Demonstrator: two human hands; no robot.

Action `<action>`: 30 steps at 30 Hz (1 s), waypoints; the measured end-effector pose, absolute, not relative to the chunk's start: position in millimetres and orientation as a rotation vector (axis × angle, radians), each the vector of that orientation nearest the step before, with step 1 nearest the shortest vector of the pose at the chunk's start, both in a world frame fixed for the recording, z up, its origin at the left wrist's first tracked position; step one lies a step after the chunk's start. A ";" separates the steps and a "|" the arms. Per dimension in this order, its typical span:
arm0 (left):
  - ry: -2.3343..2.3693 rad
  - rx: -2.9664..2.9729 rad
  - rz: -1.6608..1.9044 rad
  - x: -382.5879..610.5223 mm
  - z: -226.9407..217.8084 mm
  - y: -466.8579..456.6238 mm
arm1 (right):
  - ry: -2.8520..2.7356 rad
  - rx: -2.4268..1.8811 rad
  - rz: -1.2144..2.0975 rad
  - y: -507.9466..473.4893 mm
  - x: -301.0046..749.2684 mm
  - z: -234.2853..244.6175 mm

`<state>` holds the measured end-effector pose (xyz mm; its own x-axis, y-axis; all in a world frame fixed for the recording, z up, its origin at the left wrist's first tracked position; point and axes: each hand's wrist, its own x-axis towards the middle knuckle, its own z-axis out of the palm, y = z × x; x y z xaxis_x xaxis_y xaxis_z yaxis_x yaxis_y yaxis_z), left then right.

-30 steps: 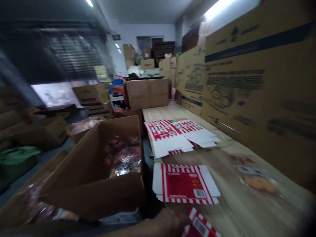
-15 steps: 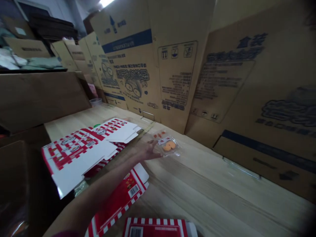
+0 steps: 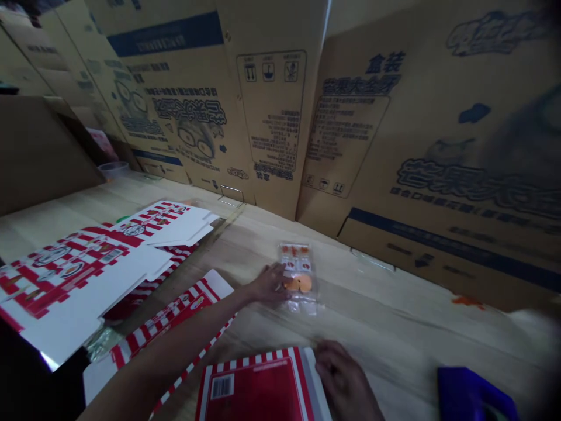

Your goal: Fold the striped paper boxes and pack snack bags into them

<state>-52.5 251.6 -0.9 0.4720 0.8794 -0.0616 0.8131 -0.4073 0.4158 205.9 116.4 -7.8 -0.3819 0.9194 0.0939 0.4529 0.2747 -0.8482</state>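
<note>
Your left hand (image 3: pixel 269 285) now overlaps clear packet (image 3: pixel 300 280) on wooden table (image 3: pixel 372 316): packet within reach, can't tell if gripped. Your right hand (image 3: pixel 344 380), newly in view, curls at red-striped box (image 3: pixel 256 392), hold unclear. Cartons (image 3: pixel 272 134) stand behind.

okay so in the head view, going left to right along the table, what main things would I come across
Red-and-white cardboard sheets, left hand, clear packet, right hand, blue-purple object.
</note>
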 end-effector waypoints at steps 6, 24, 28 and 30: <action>1.280 2.218 0.367 -41.0 34.5 179.8 | -2.190 -1.091 0.684 187.1 183.3 24.4; 1.944 2.122 -0.073 -4.0 12.5 -6.5 | -2.665 -1.255 0.339 238.0 200.8 21.5; 1.946 2.152 -0.007 -6.5 19.3 -8.6 | -2.518 -1.333 0.233 213.1 234.2 45.1; 1.939 2.176 0.036 -5.9 20.9 -7.8 | -2.453 -1.362 0.188 196.3 242.4 53.5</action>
<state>-5.9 -7.8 20.9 0.1262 0.9833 -0.1314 0.9778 -0.1010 0.1839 242.4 196.3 53.5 -0.4896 0.8439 0.2192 0.8007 0.5347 -0.2701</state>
